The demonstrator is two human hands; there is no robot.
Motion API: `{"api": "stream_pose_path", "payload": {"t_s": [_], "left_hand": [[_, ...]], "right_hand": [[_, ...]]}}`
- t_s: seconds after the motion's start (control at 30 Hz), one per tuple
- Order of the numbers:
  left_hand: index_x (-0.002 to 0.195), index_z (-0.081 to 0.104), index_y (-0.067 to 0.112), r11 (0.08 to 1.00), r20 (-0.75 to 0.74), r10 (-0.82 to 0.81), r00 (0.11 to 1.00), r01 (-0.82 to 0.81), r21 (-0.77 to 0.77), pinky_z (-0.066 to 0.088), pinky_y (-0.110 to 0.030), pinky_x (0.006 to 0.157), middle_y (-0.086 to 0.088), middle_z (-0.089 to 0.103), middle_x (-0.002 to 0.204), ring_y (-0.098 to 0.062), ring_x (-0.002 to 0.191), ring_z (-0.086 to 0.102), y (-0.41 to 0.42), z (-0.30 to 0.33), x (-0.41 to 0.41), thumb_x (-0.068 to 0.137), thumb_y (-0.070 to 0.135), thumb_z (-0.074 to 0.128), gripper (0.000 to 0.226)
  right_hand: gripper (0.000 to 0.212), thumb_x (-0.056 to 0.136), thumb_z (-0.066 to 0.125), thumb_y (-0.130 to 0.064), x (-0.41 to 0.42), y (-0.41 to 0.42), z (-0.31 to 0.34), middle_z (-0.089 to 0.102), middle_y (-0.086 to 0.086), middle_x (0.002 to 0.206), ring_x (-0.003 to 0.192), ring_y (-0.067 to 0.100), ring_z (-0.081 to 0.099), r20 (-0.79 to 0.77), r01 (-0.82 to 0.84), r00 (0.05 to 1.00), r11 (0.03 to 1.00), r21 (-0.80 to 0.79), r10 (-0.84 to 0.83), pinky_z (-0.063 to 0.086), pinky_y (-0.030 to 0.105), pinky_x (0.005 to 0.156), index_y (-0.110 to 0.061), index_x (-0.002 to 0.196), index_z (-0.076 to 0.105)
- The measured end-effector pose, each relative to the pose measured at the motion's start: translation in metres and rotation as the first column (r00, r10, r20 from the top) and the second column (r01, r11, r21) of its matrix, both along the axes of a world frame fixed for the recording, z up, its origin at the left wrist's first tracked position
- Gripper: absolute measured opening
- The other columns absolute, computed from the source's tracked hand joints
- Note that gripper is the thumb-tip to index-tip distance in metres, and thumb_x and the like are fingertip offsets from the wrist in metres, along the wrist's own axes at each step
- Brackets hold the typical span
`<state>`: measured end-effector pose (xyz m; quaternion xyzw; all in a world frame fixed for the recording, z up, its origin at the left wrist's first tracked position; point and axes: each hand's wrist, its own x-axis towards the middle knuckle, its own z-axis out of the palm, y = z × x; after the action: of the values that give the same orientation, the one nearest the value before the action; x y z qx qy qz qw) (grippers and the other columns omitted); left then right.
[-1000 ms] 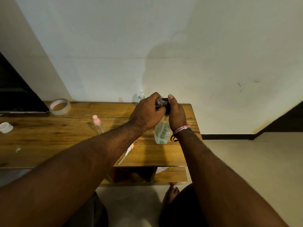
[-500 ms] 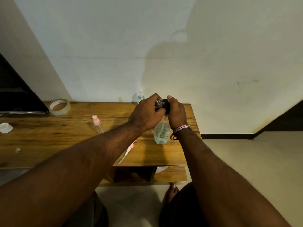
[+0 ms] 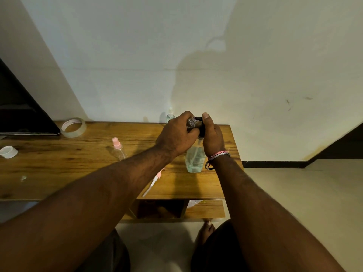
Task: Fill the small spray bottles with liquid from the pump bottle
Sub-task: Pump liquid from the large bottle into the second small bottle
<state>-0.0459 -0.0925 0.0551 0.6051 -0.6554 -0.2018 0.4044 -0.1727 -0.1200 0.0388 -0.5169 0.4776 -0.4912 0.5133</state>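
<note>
Standing upright near the right end of the brown wooden table [image 3: 59, 169], the clear plastic pump bottle [image 3: 194, 157] w/ pale greenish liquid has both hands at its top. The left hand [image 3: 176, 135] curls its fingers round a small clear spray bottle [image 3: 191, 122], held tilted w/ its open mouth right against the black pump head [image 3: 201, 127]. The right hand [image 3: 213, 136] wraps round the pump bottle's neck from the right side, thumb pressed on top of the pump head. A pink-and-white thread band & dark bangle [image 3: 217, 156] sit on the right wrist.

Left of the pump bottle, a 2nd small clear spray bottle w/ pink cap [image 3: 118, 149] stands mid-table, apart from the hands. A loose pink-and-white sprayer top w/ dip tube [image 3: 153, 182] lies near the table's near edge, partly under the left forearm. At the far edge by the white wall [image 3: 137, 55], a 3rd small bottle w/ pale cap [image 3: 170, 114] stands just behind the left hand. Far left: a roll of clear tape [image 3: 73, 127], a small white ring-shaped cap [image 3: 8, 152] and a black slab-like object [image 3: 21, 114]; what it is can't be told. A bare foot [image 3: 205, 230] shows on the floor below the lower shelf [image 3: 206, 211].
</note>
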Motion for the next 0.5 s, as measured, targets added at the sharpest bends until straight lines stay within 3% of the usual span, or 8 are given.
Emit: {"api": "stream_pose_path", "payload": {"t_s": [0.17,0.3,0.4,0.5], "left_hand": [[0.109,0.062,0.017,1.000,-0.001,0.000,1.000,0.000,-0.005,0.054,-0.030,0.062,0.006,0.070,0.086,-0.011,0.075,0.066,-0.0010,-0.0021,-0.0013,0.096,0.022,0.068,0.015],[0.112,0.063,0.017,1.000,0.026,-0.009,1.000,0.009,-0.004,0.055,-0.027,0.062,0.007,0.069,0.087,-0.007,0.075,0.065,-0.0017,-0.0035,-0.0002,0.096,0.024,0.070,0.019],[0.113,0.063,0.017,1.000,0.038,-0.011,0.999,0.011,-0.006,0.052,-0.023,0.062,0.007,0.068,0.088,-0.007,0.075,0.065,-0.0011,-0.0043,0.0006,0.096,0.024,0.070,0.019],[0.113,0.062,0.017,1.000,0.028,-0.007,1.000,0.008,-0.007,0.048,-0.021,0.061,0.005,0.069,0.088,-0.007,0.074,0.064,-0.0006,-0.0032,0.0002,0.097,0.023,0.069,0.018]], "right_hand": [[0.056,0.096,0.046,-0.053,-0.0007,0.0006,0.0001,0.075,0.011,0.082,0.077,0.014,0.070,0.021,0.012,1.000,1.000,-0.016,-0.012,0.054,0.023,0.068,-0.008,0.088,0.078],[0.060,0.093,0.046,-0.049,0.0002,0.0003,0.0025,0.068,0.011,0.075,0.070,0.014,0.060,-0.011,0.056,0.998,0.997,-0.048,-0.056,0.048,0.029,0.063,0.004,0.086,0.072],[0.054,0.093,0.045,-0.049,-0.0006,0.0004,0.0022,0.069,0.008,0.074,0.070,0.012,0.062,-0.021,0.044,0.999,0.998,-0.048,-0.045,0.048,0.029,0.065,-0.005,0.081,0.074],[0.058,0.093,0.045,-0.056,-0.0012,-0.0006,-0.0018,0.075,0.015,0.084,0.079,0.016,0.068,-0.021,0.011,1.000,0.999,-0.035,-0.012,0.054,0.031,0.073,-0.008,0.087,0.077]]}}
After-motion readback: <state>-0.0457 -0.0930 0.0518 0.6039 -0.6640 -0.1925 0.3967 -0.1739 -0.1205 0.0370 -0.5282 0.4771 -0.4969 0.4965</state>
